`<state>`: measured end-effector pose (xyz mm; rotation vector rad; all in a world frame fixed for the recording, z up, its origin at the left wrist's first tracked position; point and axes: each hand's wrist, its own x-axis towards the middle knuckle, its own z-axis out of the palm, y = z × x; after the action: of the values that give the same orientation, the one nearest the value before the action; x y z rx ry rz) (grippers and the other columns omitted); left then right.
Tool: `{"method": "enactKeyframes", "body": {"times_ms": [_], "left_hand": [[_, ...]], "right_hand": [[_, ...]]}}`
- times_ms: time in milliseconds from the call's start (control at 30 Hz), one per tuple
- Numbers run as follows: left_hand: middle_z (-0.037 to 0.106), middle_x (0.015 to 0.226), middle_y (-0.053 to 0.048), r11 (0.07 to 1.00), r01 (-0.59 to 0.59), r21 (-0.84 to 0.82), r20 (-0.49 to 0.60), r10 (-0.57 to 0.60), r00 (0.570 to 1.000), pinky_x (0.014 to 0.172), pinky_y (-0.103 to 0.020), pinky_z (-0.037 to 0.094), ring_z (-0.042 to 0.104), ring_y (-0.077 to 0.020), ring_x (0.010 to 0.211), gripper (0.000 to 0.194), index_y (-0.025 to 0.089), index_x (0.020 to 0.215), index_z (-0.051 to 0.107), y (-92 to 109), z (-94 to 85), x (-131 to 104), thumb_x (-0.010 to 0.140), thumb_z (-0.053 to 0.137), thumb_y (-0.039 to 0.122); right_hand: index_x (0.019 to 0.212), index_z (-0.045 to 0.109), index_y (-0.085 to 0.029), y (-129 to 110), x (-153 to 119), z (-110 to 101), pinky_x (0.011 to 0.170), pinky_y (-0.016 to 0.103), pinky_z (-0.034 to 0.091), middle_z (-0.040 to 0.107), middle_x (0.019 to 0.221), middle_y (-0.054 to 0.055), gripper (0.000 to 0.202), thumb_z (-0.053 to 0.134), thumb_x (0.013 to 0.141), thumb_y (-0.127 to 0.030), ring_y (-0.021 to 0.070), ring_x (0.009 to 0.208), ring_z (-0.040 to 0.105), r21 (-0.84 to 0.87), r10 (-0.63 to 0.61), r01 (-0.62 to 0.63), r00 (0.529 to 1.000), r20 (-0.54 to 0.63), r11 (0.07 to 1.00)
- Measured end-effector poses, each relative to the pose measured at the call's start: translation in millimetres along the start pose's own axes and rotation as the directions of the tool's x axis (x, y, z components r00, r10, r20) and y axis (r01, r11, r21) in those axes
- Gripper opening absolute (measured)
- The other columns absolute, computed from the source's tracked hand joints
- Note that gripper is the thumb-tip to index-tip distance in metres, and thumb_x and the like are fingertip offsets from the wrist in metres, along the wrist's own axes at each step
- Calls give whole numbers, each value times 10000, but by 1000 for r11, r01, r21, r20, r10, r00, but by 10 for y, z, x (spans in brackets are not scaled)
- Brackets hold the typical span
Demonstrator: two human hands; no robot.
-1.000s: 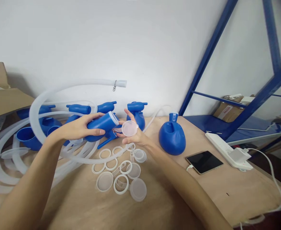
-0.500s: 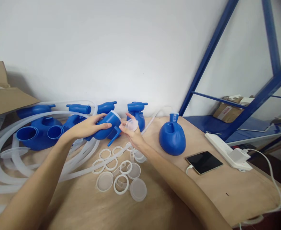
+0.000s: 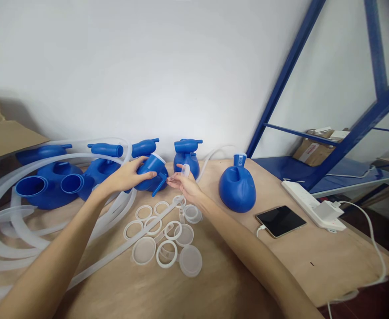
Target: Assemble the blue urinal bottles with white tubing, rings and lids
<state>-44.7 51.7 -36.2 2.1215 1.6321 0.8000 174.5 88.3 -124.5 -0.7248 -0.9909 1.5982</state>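
Observation:
My left hand (image 3: 132, 173) is wrapped round a blue plastic urinal funnel (image 3: 152, 167), its wide mouth tilted up to the right. A white ring (image 3: 157, 158) sits at that mouth. A blue piece with a thin rod (image 3: 160, 184) shows at the funnel's lower right side. My right hand (image 3: 186, 184) pinches a translucent plastic cap (image 3: 185, 170), seen nearly edge-on, with its fingertips close beside the blue piece. Below the hands, several white rings (image 3: 167, 254) and translucent caps (image 3: 190, 261) lie on the wooden table (image 3: 234, 266).
Blue urinal bottles (image 3: 51, 190) and funnels (image 3: 106, 149) stand on the left and along the wall. Translucent hose (image 3: 5, 248) coils at left beside a cardboard box (image 3: 11, 137). To the right are another blue bottle (image 3: 237, 189), a phone (image 3: 280, 220) and a power strip (image 3: 310, 208).
My right hand has turned the translucent cap from facing me to nearly edge-on. My left hand keeps its hold on the funnel. The whole view has shifted slightly.

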Motion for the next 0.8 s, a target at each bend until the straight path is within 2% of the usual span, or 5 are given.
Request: {"method": "enactKeyframes", "body": {"times_ms": [100,300,467,667,800], "left_hand": [[722,1332,-152,999,14,34,55,-16,998,1005,-450,547,704,-381,1148,1020,146,1491,539,1,-40,-19,738,630,827],[691,1395,-165,969,-49,242,157,11,987,1040,-424,526,653,-403,1262,1028,157,1509,543,-65,-152,-57,757,613,854],[683,1404,-166,953,-111,283,153,69,986,1058,-431,521,648,-402,1259,994,138,1464,594,-13,-184,-85,749,617,829],[719,1345,-130,961,-157,229,91,139,986,1034,-420,529,686,-371,1155,984,160,1501,572,279,-238,-203,772,622,818],[715,1367,-128,929,-227,291,65,217,974,1102,-443,486,676,-375,1185,906,174,1499,601,360,-284,-244,784,629,730]], "right_hand": [[1384,469,-250,2,47,-171,928,418,619,663,928,-51,880,916,626,-265,181,875,750,-360,85,-33,988,129,932],[1610,376,-224,-106,127,-380,1188,542,433,547,1492,190,1365,1042,437,-433,349,1373,565,-771,156,316,870,468,554],[1521,533,-209,-409,52,-282,1229,575,357,561,1491,184,954,900,715,-563,354,1423,509,-793,158,462,817,555,398],[1134,665,-227,-618,-202,44,1054,422,497,643,1222,84,426,749,901,-573,245,1145,625,-679,-368,608,792,487,411],[952,665,-230,-651,-269,119,1024,408,473,626,1147,73,261,720,953,-484,246,1097,593,-591,-417,726,687,595,353]]}}
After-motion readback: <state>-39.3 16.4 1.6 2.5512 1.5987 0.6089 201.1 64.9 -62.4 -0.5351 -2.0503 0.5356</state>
